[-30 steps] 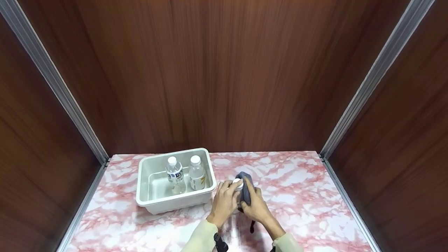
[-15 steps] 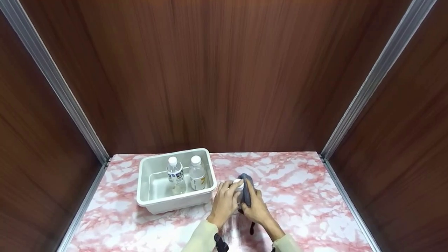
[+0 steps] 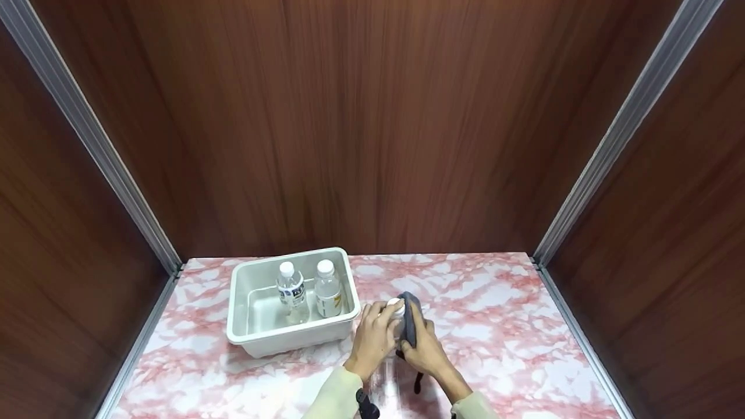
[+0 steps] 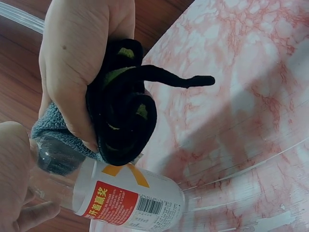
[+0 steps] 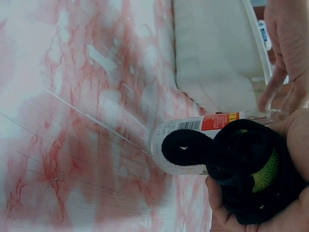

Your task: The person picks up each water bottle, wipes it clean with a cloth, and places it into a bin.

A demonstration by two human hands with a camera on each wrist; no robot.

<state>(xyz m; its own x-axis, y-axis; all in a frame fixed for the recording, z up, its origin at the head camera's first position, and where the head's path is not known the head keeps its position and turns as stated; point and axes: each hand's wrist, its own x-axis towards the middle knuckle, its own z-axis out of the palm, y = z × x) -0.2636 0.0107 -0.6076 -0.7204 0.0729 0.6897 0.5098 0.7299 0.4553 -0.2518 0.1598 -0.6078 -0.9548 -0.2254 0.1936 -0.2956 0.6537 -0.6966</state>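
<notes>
A clear plastic bottle [image 4: 159, 198] with a white, red and orange label stands on the table, its white cap [image 3: 396, 302] at the top. My left hand [image 3: 371, 337] holds it around its upper part, fingers near the cap. In my right hand [image 3: 428, 350] is a bunched grey towel [image 3: 411, 320], gripped against the bottle's right side. Black edging [image 4: 125, 125] with green patches runs along the towel's lower end. From it a black strap [image 4: 174, 77] sticks out in the left wrist view and shows as a loop in the right wrist view.
To the left of my hands stands a pale grey plastic tub [image 3: 291, 337]. Two white-capped bottles, a blue-labelled one [image 3: 293, 294] and a yellow-marked one [image 3: 329, 297], stand in it. Brown wood-look panels [image 3: 372, 128] enclose the red-and-white marbled table [image 3: 495, 326].
My right hand and the towel have shifted slightly toward me along the bottle. My left hand keeps its place on the bottle, and the tub has not moved.
</notes>
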